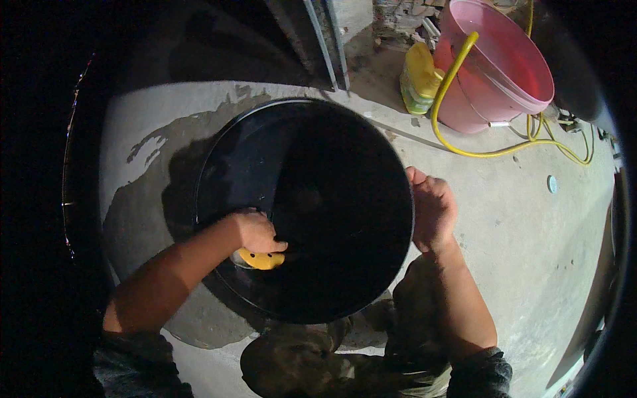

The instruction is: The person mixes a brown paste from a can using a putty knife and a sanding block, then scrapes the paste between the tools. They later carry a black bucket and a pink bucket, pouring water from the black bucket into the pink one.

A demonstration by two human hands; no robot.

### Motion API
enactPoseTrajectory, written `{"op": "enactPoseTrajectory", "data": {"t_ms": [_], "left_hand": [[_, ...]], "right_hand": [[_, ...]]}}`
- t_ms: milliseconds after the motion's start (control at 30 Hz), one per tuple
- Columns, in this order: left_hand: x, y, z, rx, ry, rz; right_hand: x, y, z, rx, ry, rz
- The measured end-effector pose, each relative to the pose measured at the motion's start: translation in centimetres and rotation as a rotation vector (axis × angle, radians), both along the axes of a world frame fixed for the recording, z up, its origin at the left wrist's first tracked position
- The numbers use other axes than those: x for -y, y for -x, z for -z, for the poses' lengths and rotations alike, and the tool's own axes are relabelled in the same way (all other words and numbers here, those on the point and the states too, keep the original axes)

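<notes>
A large round black bucket (318, 152) stands in front of me, and its dark inside hides most detail. My left hand (257, 232) reaches over its near left side. The fingers are closed on a yellow sponge (264, 259) with dark spots, low against the inner wall. On the other side, my right hand (434, 209) grips the bucket at its right edge, its fingers curled and partly hidden there.
Far right stands a pink bucket (458, 99) with a wire handle. Beside it is a yellow bottle (419, 83), and a yellow hose (441, 132) loops over the concrete floor (524, 252). A small pale cap (552, 184) lies farther right. Wet floor surrounds the black bucket's left side.
</notes>
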State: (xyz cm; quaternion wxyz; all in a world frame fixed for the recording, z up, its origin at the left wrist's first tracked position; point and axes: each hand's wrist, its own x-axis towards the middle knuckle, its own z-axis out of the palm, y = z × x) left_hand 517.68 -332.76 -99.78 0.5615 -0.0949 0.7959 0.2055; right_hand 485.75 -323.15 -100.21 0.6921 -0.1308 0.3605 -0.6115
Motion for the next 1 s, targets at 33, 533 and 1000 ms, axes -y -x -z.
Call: {"op": "enactPoseTrajectory", "data": {"t_ms": [33, 533, 1000], "left_hand": [[0.4, 1.2, -0.5, 0.025, 0.048, -0.087], [7.1, 16.3, -7.0, -1.034, 0.274, -0.842], [3.3, 11.8, -16.2, -0.888, -0.256, -1.563]], "right_hand": [[-0.1, 0.9, -0.3, 0.015, -0.034, 0.048], [-6.8, 9.2, -1.4, -0.140, -0.088, 0.445], [-14.3, 7.2, -13.0, -0.375, -0.759, 0.140]]}}
